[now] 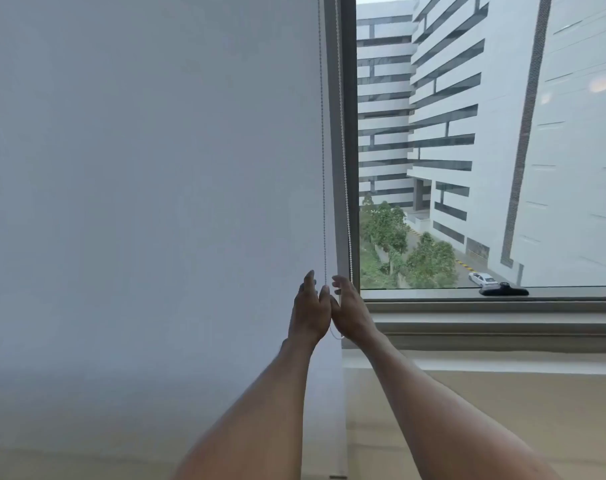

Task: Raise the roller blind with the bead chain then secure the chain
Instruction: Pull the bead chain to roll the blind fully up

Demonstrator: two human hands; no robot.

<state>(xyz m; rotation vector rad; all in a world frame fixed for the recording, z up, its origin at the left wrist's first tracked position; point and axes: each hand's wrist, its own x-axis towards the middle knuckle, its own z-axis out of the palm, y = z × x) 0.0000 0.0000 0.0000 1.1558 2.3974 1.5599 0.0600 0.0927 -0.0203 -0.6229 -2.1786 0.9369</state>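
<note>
A white roller blind (156,202) hangs fully lowered over the left pane. Its bead chain (323,168) runs down the blind's right edge in two strands, the second strand (344,168) lying along the grey window frame. The chain's bottom loop (336,336) shows just below my hands. My left hand (310,306) is raised with fingers apart, its thumb at the left strand. My right hand (350,308) is beside it, fingers loosely curled; the right strand passes behind it. The two hands touch at the palms. Neither shows a firm grip on the chain.
The right pane is uncovered, showing buildings and trees outside. A black window handle (503,290) lies on the lower frame. A stepped sill (502,327) runs to the right, with a beige wall (502,410) below it. The blind's bottom bar (338,476) sits low, near the frame's edge.
</note>
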